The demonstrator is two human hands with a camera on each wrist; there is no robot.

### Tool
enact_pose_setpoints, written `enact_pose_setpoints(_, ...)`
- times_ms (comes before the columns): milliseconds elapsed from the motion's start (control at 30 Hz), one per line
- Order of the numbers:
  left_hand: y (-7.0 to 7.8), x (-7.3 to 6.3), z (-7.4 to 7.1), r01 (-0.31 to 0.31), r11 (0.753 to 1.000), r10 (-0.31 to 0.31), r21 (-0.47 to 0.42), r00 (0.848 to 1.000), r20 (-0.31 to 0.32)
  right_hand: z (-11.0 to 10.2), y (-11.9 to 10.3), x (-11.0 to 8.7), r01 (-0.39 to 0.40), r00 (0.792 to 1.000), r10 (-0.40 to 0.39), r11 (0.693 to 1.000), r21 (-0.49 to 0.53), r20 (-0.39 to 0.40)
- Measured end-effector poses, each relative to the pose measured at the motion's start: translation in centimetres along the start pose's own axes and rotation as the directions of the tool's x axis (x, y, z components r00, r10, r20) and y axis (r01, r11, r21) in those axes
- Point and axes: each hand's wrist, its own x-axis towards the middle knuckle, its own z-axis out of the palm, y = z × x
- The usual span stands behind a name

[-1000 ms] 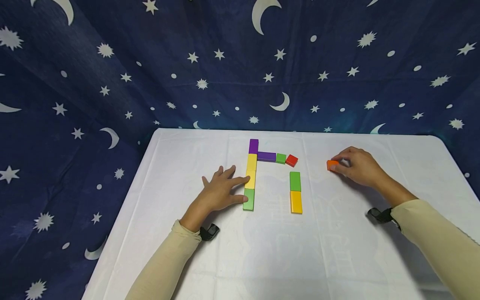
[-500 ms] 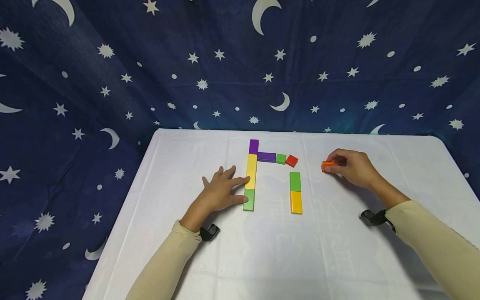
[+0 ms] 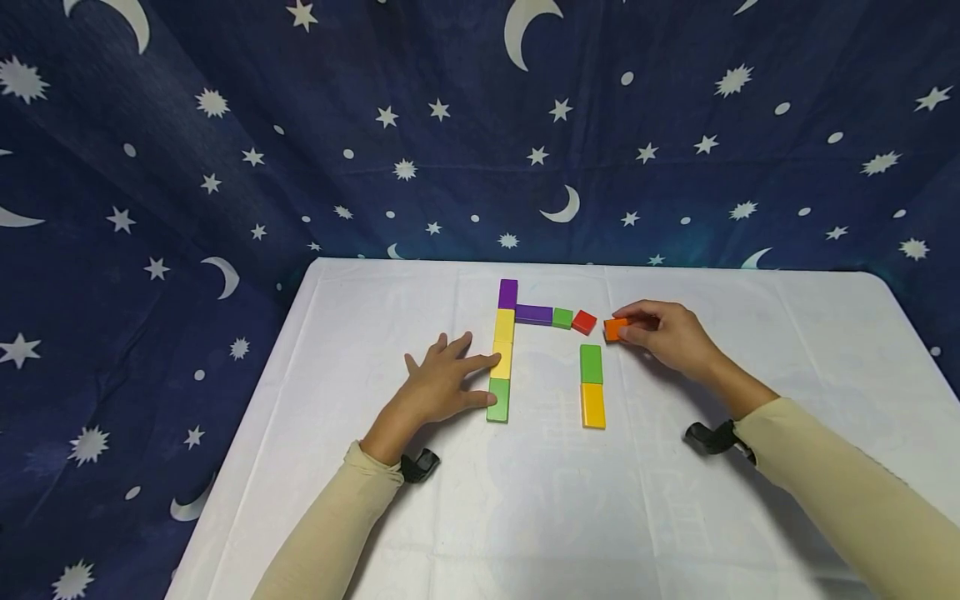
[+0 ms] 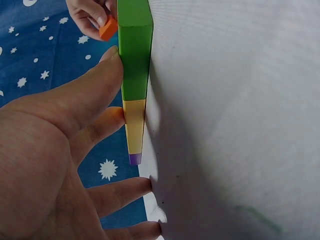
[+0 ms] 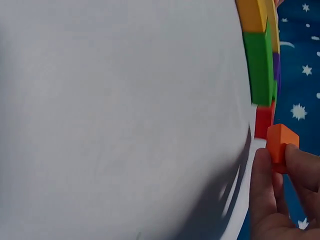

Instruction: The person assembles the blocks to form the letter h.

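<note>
My right hand (image 3: 670,340) pinches a small orange block (image 3: 614,330) between thumb and fingers, just right of a tilted red block (image 3: 584,322). Spread out, my left hand (image 3: 437,383) lies at a column of blocks, its thumb on the light green block (image 3: 498,401) and its index finger on a yellow block (image 3: 502,360). Another yellow block (image 3: 505,325) and a purple block (image 3: 508,293) continue that column upward. From it a long purple block (image 3: 534,314) and a small green block (image 3: 562,318) run right toward the red one.
Below the red block, a green block (image 3: 591,364) stands end to end with an orange-yellow block (image 3: 593,406). The white cloth-covered table (image 3: 540,508) meets a dark blue curtain (image 3: 450,83) with stars and moons at its back edge.
My right hand has carried the orange block leftward, from the right part of the table to close beside the red block. The left hand and the laid blocks have stayed put.
</note>
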Motion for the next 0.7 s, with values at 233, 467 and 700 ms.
enact_pose_setpoints(233,0.0,0.0,0.0,-0.008,1.0,0.008,-0.004,1.0,-0.006,1.2,-1.0,0.5,0.004,0.999,-0.001,0.997,0.083,-0.04)
enact_pose_setpoints(467,0.0,0.0,0.0,-0.007,1.0,0.007,-0.004,1.0,-0.008,2.1,-1.5,0.9,-0.006,0.999,0.011,0.994,0.111,-0.048)
enact_pose_setpoints(700,0.0,0.0,0.0,-0.008,1.0,0.008,0.005,1.0,-0.01,2.3,-1.5,1.1,-0.009,1.0,0.012,0.995,0.101,-0.025)
